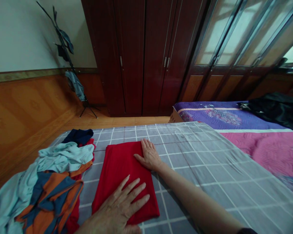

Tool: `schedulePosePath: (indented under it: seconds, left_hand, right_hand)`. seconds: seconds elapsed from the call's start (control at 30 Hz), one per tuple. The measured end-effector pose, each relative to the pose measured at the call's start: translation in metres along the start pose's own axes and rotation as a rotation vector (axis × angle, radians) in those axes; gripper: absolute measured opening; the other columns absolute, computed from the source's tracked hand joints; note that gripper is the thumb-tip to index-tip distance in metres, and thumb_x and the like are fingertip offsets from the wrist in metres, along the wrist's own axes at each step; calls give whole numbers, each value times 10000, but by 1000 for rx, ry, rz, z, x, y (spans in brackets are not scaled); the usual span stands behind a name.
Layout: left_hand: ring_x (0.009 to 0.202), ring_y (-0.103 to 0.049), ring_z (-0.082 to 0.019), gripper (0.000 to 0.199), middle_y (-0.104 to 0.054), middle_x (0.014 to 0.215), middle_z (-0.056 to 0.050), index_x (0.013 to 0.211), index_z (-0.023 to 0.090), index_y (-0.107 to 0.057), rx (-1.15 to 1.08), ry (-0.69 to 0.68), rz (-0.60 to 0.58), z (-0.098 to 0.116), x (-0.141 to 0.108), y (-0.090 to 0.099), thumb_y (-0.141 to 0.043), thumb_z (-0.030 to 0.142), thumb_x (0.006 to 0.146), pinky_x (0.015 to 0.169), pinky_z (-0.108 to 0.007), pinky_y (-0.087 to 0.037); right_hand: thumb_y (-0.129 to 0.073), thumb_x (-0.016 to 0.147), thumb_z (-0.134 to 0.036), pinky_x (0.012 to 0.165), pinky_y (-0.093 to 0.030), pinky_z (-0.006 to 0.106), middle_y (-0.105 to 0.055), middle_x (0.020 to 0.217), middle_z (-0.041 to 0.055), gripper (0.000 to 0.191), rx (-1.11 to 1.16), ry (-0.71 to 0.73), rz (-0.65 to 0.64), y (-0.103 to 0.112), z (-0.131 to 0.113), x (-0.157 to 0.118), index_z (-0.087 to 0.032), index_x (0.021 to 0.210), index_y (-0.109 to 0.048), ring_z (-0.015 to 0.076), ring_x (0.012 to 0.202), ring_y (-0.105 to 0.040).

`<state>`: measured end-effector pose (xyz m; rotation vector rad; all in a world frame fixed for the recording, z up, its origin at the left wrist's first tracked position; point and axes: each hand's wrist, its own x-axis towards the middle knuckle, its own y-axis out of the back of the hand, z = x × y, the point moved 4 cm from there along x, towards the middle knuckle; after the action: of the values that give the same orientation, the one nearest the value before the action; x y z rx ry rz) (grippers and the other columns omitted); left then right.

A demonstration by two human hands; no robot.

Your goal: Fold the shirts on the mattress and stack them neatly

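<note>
A red garment (127, 162), folded into a flat rectangle, lies on the grey checked bedsheet (183, 156) in front of me. My left hand (122, 203) is spread flat over its near part, fingers apart. At its far right edge rests my right hand (149, 154), palm down with the thumb out to the side. Neither hand grips anything. Left of the red garment is a loose heap of clothes: a pale blue garment (65, 156), an orange and blue striped garment (51, 198) and a dark navy piece (78, 136), with some red cloth beneath.
To the right stands another bed with a purple and pink cover (254, 143) and a black garment (278, 107) on it. Dark red wardrobes (141, 58) line the far wall. A coat stand (73, 70) with hanging items is at the far left.
</note>
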<state>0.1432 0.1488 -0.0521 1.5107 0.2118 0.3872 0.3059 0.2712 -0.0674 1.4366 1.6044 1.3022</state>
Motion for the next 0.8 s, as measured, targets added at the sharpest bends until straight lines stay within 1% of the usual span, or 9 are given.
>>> schedulePosePath:
  seconds: [0.1,0.23,0.33,0.4,0.5,0.57,0.63,0.73,0.8]
  left_hand:
    - [1356,-317,-237,739,-307,1500,-14,1480,291,-152,45,2,23,4,1,4,-396,634,872,1122,-381,-231]
    - [1326,-372,-233,743,-346,1478,-7,1477,295,-162,73,-14,30,8,4,7,-430,620,865,1098,-350,-297]
    - [1312,-400,-226,722,-365,1464,4,1473,320,-157,27,4,-7,8,6,9,-457,584,872,1068,-342,-363]
    - [1305,-414,-216,678,-369,1461,17,1464,348,-180,-24,51,-41,2,4,5,-464,553,883,1041,-335,-409]
    - [1310,-408,-218,561,-357,1469,21,1437,369,-275,-79,260,-32,-24,-7,-6,-438,493,914,1029,-365,-430]
    - [1328,-377,-232,510,-349,1478,0,1418,336,-344,-102,439,15,-51,-17,-14,-405,467,930,1055,-405,-395]
    - [1347,-343,-242,507,-351,1479,-30,1402,278,-396,-122,565,54,-77,-24,-19,-381,468,932,1086,-428,-341]
    - [1372,-290,-248,556,-328,1490,-81,1393,182,-416,-131,654,66,-105,-19,-18,-364,477,924,1123,-425,-262]
    - [1380,-268,-255,579,-312,1494,-112,1386,134,-417,-128,682,63,-117,-6,-12,-357,470,918,1130,-423,-238]
  right_hand:
    - [-393,878,-589,1116,-153,484,-239,1481,259,849,21,-52,11,2,1,-3,33,1433,-234,350,1386,-171]
    - [-357,893,-585,1115,-156,497,-224,1489,244,822,57,-60,-6,5,-1,-12,18,1437,-235,345,1395,-139]
    - [-380,890,-562,1120,-160,490,-213,1492,246,818,76,-53,-20,7,-2,-29,24,1439,-225,347,1395,-132]
    - [-420,874,-553,1128,-144,489,-203,1496,241,830,86,-41,-36,11,-2,-49,20,1442,-223,346,1397,-118]
    - [-447,850,-568,1139,-103,490,-181,1506,222,855,108,-22,-90,20,-4,-92,-2,1449,-223,340,1402,-79]
    - [-440,844,-594,1142,-87,498,-153,1514,201,859,144,-2,-145,27,-6,-124,-30,1455,-228,335,1403,-49]
    - [-450,824,-634,1143,-83,509,-110,1520,180,888,196,34,-191,30,-8,-152,-64,1464,-219,333,1401,-32]
    - [-525,776,-641,1138,-100,537,-99,1511,177,928,242,97,-263,23,-12,-180,-74,1457,-251,355,1395,-55]
    - [-539,804,-563,1123,-152,560,-164,1498,180,813,230,89,-291,15,-13,-188,-78,1426,-340,369,1387,-117]
